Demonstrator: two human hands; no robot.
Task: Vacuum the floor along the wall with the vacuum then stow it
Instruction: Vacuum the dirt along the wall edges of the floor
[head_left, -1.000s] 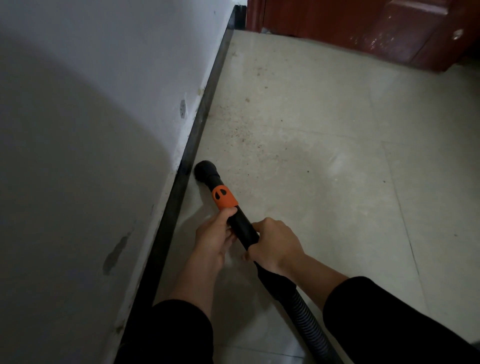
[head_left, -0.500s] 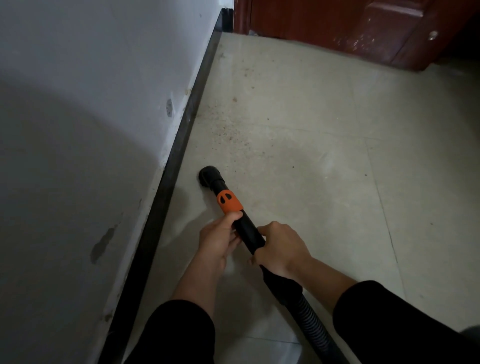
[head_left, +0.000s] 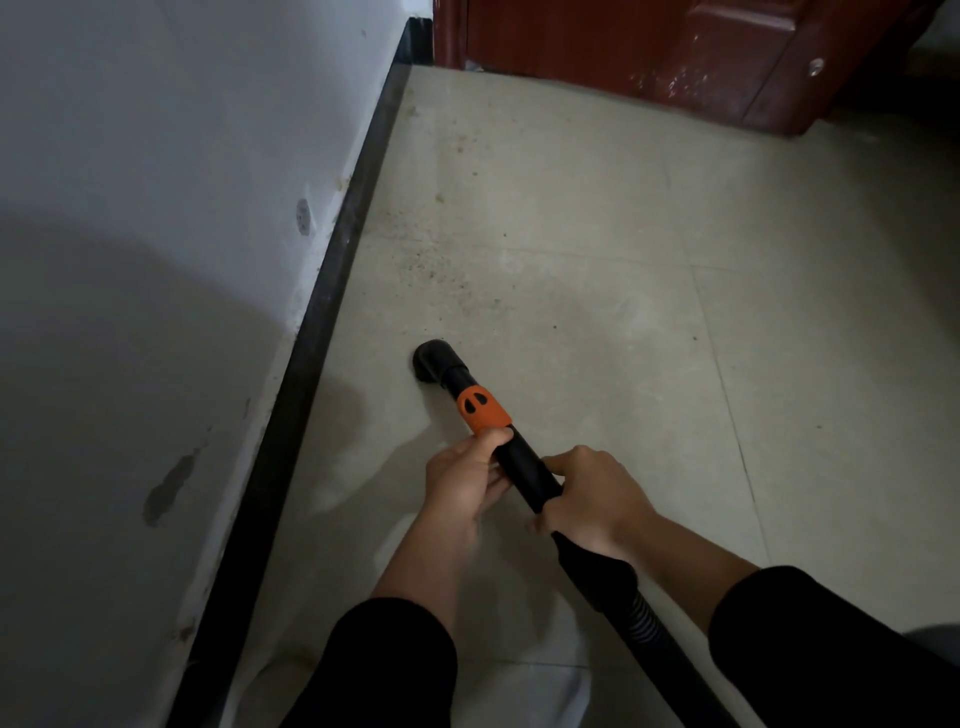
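Now nozzle (head_left: 434, 361) sits ahead of both hands, apart from the skirting (head_left: 332, 312) it hugged a second ago. I have left hand (head_left: 465, 483) and right hand (head_left: 595, 501) wrapped round the tube (head_left: 519, 462). Grit (head_left: 436, 265) further ahead remains; sweep unfinished.

scuffed reddish-brown door (head_left: 649, 47) closes the far end

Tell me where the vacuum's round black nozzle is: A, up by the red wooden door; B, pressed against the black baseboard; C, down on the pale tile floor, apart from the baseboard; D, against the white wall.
C: bare pale tile floor shows between the round black nozzle and the black baseboard.
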